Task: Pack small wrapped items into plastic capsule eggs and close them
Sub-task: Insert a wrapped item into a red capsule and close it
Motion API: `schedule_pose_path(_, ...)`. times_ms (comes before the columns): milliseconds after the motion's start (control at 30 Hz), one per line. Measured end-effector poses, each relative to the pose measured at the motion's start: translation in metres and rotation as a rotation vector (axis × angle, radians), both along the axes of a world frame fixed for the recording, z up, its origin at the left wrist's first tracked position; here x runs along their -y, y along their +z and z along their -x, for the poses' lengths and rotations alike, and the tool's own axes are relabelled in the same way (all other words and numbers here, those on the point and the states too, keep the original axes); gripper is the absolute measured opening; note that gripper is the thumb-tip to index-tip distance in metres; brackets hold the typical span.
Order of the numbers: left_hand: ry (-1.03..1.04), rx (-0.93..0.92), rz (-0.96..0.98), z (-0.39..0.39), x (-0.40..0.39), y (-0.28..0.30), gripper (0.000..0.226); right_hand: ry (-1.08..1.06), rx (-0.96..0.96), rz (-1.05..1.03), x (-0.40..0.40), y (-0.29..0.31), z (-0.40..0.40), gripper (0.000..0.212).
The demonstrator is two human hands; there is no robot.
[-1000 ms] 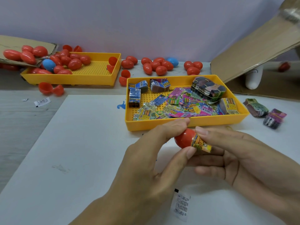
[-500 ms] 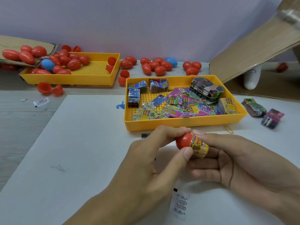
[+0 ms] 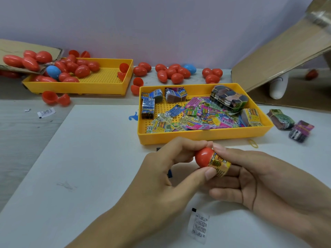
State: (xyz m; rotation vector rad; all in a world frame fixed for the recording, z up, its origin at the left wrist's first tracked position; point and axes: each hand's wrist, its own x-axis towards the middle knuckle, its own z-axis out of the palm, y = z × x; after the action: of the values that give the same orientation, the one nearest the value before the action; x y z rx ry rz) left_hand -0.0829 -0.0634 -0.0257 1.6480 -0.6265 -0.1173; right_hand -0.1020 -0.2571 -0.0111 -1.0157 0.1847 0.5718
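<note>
Pushing the yellow packet [image 3: 219, 164] into the red egg half [image 3: 204, 157] is the step we judge ourselves to be on, and it is only partly in: most of the wrapper shows outside the rim. Both hands meet over the white board [image 3: 89, 158], close to the near wall of the yellow tray [image 3: 202, 137] that holds the loose packets. Our left hand [image 3: 166, 178] pinches the egg half between thumb and forefinger, the thumb tip also bearing on the packet's edge. Our right hand [image 3: 265, 178] curls round the packet from the other side, forefinger on top.

To do this well, we should keep the egg half steady and fold the wrapper's corners inward before pressing, so nothing sticks out past the rim. A crimped edge caught in the seam would likely stop the egg from snapping shut. Pressing with the forefinger pad along the packet's length, not its end, should seat it without crushing. The matching half we cannot pick out; spare red halves [image 3: 53, 98] lie beside the far tray [image 3: 80, 89].
</note>
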Motion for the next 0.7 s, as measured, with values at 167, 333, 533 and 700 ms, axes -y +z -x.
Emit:
schedule_pose_path(167, -0.019, -0.045, 0.020, -0.004, -0.001, -0.003, 0.030, -0.001, -0.006, -0.005, -0.003, 0.004, -0.002, 0.041)
schedule_pose_path(333, -0.060, -0.123, 0.055, -0.006, -0.003, -0.003, 0.029, 0.019, -0.026, -0.031, -0.005, 0.005, -0.003, 0.047)
schedule_pose_path(533, 0.027, -0.036, 0.083, -0.005, -0.001, -0.004, 0.035, 0.010, 0.036, -0.014, -0.011, 0.006, -0.001, 0.043)
schedule_pose_path(700, 0.221, 0.129, 0.080, -0.004, -0.002, -0.003, 0.035, -0.133, 0.114, 0.127, -0.017, 0.008, 0.002, 0.040)
